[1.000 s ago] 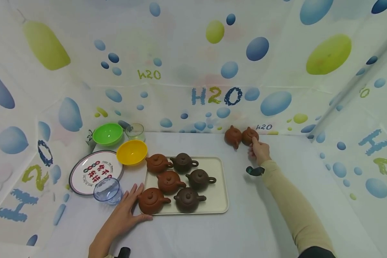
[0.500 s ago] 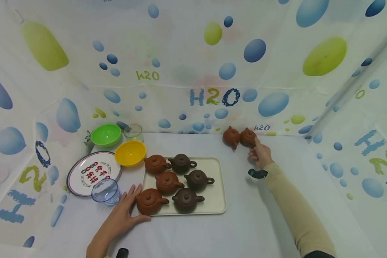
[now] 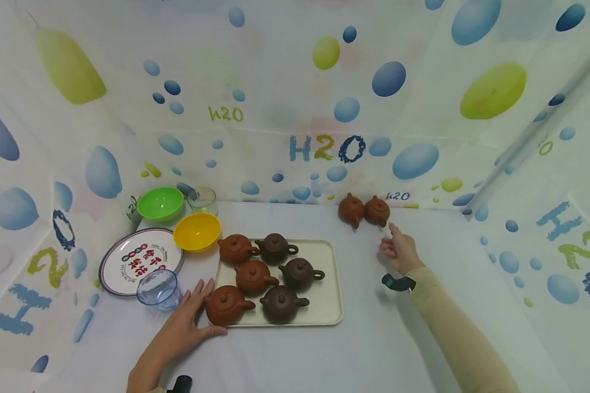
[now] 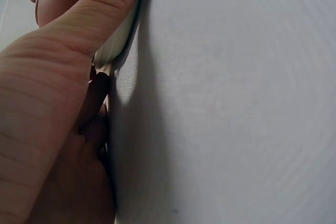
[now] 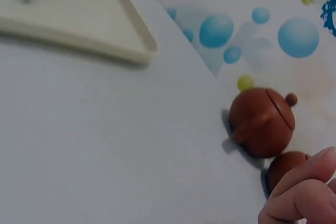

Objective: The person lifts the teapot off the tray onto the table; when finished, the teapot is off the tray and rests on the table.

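Note:
A cream tray (image 3: pixel 328 305) carries three reddish-brown teapots, the nearest one (image 3: pixel 225 305) at its front left corner, and three dark brown teapots (image 3: pixel 281 304). My left hand (image 3: pixel 179 325) rests at that corner, thumb along the front edge and fingers stretched up the left side. In the left wrist view the thumb (image 4: pixel 105 3) lies against the tray's rim. Two more reddish-brown teapots stand side by side at the back: a left one (image 3: pixel 351 210) and a right one (image 3: pixel 376 210). My right hand (image 3: pixel 400 251) is just short of the right one, holding nothing, index finger extended.
Left of the tray are a yellow bowl (image 3: pixel 197 232), a green bowl (image 3: pixel 160 203), a clear glass (image 3: pixel 204 202), a printed round plate (image 3: pixel 118 273) and a blue-tinted glass (image 3: pixel 158 290). A patterned curtain (image 3: pixel 255 142) rises behind the white table (image 3: pixel 364 349).
My right hand has let go of the right teapot at the back and drawn back toward me. That teapot stays beside its neighbour. The left hand keeps its place at the tray.

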Demonstrator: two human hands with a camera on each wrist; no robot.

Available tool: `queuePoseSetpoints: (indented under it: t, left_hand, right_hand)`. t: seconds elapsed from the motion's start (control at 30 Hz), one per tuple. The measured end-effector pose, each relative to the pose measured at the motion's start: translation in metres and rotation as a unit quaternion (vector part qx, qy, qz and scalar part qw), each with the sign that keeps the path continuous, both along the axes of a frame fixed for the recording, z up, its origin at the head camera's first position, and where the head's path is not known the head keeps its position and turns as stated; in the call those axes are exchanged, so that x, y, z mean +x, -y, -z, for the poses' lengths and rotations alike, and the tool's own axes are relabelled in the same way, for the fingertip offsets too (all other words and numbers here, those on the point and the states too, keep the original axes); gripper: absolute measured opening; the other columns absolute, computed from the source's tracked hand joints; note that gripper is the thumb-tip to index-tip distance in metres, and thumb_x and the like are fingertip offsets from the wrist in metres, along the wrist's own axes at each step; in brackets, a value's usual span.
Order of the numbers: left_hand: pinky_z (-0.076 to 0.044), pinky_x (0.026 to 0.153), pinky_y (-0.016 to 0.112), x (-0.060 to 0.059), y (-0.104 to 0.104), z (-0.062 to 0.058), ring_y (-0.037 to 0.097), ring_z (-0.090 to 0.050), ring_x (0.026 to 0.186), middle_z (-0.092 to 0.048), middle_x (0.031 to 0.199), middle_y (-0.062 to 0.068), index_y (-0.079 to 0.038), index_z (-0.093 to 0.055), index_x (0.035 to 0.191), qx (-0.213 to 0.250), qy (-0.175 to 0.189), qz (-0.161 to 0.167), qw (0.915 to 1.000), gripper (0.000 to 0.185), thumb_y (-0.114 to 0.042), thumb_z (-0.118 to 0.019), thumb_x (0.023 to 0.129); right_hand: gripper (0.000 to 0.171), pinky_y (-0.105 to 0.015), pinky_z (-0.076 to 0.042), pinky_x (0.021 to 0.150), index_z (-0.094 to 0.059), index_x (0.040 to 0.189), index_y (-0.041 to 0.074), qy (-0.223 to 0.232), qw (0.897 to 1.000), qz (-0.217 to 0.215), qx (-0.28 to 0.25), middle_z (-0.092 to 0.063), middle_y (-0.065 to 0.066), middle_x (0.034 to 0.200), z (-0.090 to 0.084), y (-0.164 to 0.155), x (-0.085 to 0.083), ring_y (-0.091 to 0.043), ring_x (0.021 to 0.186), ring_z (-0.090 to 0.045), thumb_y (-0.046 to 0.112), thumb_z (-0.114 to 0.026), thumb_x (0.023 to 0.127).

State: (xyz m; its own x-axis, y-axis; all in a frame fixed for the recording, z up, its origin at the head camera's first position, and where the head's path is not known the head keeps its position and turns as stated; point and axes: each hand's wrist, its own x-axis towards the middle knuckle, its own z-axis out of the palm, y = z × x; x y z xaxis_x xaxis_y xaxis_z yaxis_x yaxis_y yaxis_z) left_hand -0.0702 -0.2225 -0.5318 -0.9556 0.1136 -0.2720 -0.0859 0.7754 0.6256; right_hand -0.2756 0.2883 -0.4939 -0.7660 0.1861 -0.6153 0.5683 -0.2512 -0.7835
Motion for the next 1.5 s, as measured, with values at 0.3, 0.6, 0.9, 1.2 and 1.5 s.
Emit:
queuePoseSetpoints:
  t: [0.3,0.6,0.9,1.2,1.5]
  left_hand:
    - [-0.014,0.130,0.076,0.000,0.001,-0.001,0.063,-0.013,0.160,-0.017,0.177,0.029,-0.021,-0.021,0.173,0.006,-0.009,-0.002,0.9999,0.124,-0.063,-0.088,0.077]
    - [-0.015,0.128,0.077,-0.003,-0.001,-0.001,0.064,-0.012,0.159,-0.016,0.177,0.029,-0.023,-0.020,0.173,0.003,0.003,-0.002,1.0000,0.125,-0.065,-0.088,0.077]
    - [-0.018,0.127,0.078,-0.002,0.000,-0.001,0.066,-0.015,0.158,-0.017,0.177,0.029,-0.022,-0.021,0.173,-0.003,-0.001,-0.002,1.0000,0.125,-0.064,-0.088,0.077]
    - [-0.015,0.130,0.076,-0.001,0.001,-0.001,0.063,-0.016,0.159,-0.019,0.176,0.031,-0.020,-0.025,0.172,0.016,-0.025,-0.001,0.9996,0.123,-0.060,-0.091,0.076]
    - [-0.015,0.131,0.075,0.000,0.001,-0.003,0.061,-0.016,0.160,-0.019,0.176,0.029,-0.019,-0.025,0.172,0.013,-0.016,-0.001,0.9998,0.122,-0.058,-0.091,0.078]
  right_hand:
    - [0.064,-0.011,-0.032,0.044,-0.026,0.164,0.013,-0.005,0.997,-0.061,-0.044,-0.057,0.000,0.103,-0.003,0.030,0.016,-0.003,0.064,-0.050,0.044,-0.049,0.113]
    - [0.064,-0.012,-0.030,0.044,-0.034,0.161,0.009,-0.018,0.981,-0.191,0.012,-0.065,0.002,0.096,0.000,0.058,0.035,-0.002,0.056,-0.044,0.047,-0.050,0.113]
    - [0.049,-0.017,-0.028,0.043,-0.056,0.140,0.003,-0.091,0.900,-0.419,0.073,-0.076,-0.005,0.102,0.000,0.079,0.051,-0.007,0.051,-0.043,0.044,-0.054,0.113]
    - [0.044,-0.018,-0.032,0.045,-0.060,0.118,-0.002,-0.112,0.838,-0.528,0.076,-0.073,-0.007,0.102,0.005,0.103,0.069,-0.010,0.058,-0.061,0.039,-0.047,0.116]
    - [0.045,-0.017,-0.032,0.043,-0.060,0.104,-0.004,-0.115,0.843,-0.525,0.032,-0.069,-0.006,0.093,0.017,0.120,0.081,-0.010,0.066,-0.064,0.037,-0.046,0.116]
